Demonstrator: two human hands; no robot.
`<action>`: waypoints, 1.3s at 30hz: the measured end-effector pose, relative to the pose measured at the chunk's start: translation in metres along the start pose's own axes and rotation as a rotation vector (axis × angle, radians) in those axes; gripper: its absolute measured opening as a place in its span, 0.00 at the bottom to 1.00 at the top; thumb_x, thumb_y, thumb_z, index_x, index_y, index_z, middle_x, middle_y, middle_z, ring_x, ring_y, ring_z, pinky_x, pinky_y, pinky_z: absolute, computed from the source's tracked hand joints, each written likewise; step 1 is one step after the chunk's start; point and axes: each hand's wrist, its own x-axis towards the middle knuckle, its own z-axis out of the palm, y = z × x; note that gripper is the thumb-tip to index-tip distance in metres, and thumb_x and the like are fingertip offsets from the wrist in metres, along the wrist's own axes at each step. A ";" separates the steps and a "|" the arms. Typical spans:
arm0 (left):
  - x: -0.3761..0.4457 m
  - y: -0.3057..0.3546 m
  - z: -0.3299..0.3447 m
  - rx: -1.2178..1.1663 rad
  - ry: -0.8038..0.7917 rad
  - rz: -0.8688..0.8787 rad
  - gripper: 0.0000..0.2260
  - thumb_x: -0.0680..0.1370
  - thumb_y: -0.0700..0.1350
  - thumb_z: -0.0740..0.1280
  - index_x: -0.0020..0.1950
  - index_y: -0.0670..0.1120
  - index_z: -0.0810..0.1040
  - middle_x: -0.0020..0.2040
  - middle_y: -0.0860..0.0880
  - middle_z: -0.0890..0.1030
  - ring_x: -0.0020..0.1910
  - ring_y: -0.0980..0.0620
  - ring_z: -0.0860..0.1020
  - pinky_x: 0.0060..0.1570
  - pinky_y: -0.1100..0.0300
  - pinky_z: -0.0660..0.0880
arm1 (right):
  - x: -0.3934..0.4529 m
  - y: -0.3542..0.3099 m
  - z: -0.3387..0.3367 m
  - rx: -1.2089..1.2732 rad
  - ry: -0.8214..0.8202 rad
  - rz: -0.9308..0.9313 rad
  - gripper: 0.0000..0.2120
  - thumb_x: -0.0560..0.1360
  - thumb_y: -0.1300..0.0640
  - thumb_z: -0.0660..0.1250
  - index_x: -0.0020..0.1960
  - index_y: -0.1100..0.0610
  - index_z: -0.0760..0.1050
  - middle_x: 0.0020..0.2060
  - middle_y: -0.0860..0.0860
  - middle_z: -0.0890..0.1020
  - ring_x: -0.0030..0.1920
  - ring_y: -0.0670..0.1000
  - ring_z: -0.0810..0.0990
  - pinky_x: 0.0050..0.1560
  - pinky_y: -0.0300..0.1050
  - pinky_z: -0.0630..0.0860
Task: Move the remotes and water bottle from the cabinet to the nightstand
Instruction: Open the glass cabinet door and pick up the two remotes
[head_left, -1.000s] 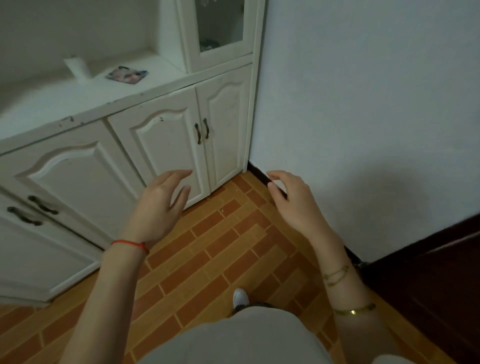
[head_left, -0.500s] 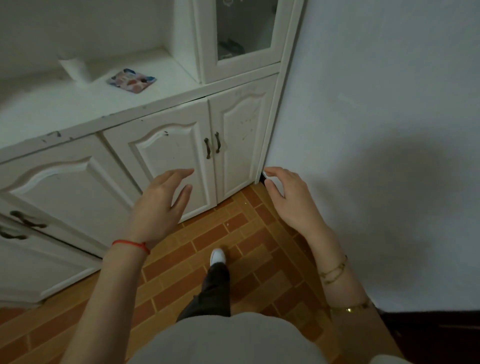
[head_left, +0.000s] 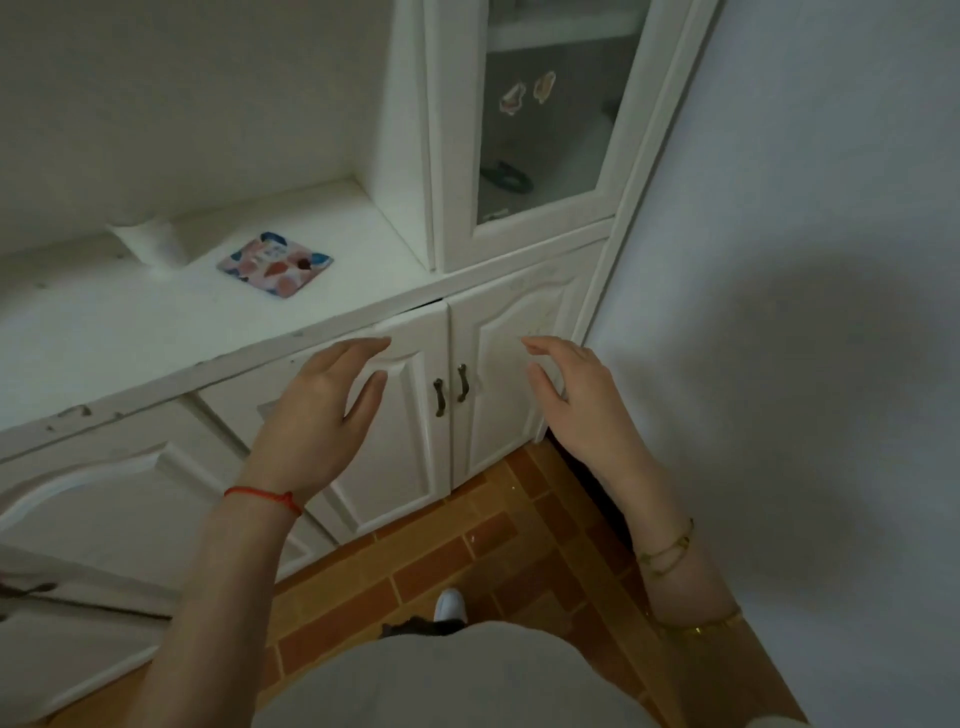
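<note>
A white cabinet (head_left: 208, 332) fills the left and centre, with a counter top and a tall glass-door unit (head_left: 540, 156) at its right end. Behind the glass lies a dark object (head_left: 506, 177) that I cannot identify. No remote or water bottle shows clearly. My left hand (head_left: 317, 415) hovers empty, fingers apart, in front of the lower left door. Level with it, my right hand (head_left: 576, 400) is open and empty before the lower right door. The two dark door handles (head_left: 451, 396) sit between my hands.
A colourful square coaster (head_left: 275, 265) and a white cup-like object (head_left: 153, 244) rest on the counter. A plain wall (head_left: 805, 312) rises on the right. Brown brick-pattern tiles (head_left: 457, 551) cover the floor, with my shoe tip (head_left: 449, 604) below.
The view has come closer to the cabinet and tilted up. Both hands have risen from floor level to in front of the lower doors, still open and empty.
</note>
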 end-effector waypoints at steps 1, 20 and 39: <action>0.012 -0.003 -0.001 -0.001 0.003 0.008 0.17 0.81 0.46 0.61 0.70 0.45 0.73 0.66 0.45 0.78 0.66 0.45 0.75 0.66 0.56 0.69 | 0.011 -0.001 0.000 0.004 0.007 -0.007 0.18 0.82 0.53 0.57 0.71 0.54 0.70 0.66 0.49 0.75 0.68 0.47 0.69 0.66 0.35 0.61; 0.119 0.005 0.005 -0.008 0.045 0.030 0.18 0.82 0.47 0.59 0.73 0.47 0.71 0.69 0.48 0.76 0.68 0.49 0.72 0.66 0.61 0.66 | 0.114 0.004 -0.025 0.035 0.004 -0.070 0.18 0.82 0.55 0.59 0.71 0.54 0.70 0.67 0.48 0.75 0.69 0.46 0.69 0.68 0.36 0.62; 0.286 0.100 -0.122 -0.091 0.632 0.305 0.19 0.81 0.47 0.63 0.72 0.47 0.71 0.65 0.49 0.78 0.61 0.54 0.77 0.62 0.58 0.74 | 0.279 -0.136 -0.169 0.063 0.471 -0.536 0.18 0.82 0.52 0.59 0.69 0.54 0.71 0.64 0.50 0.77 0.65 0.49 0.74 0.67 0.51 0.72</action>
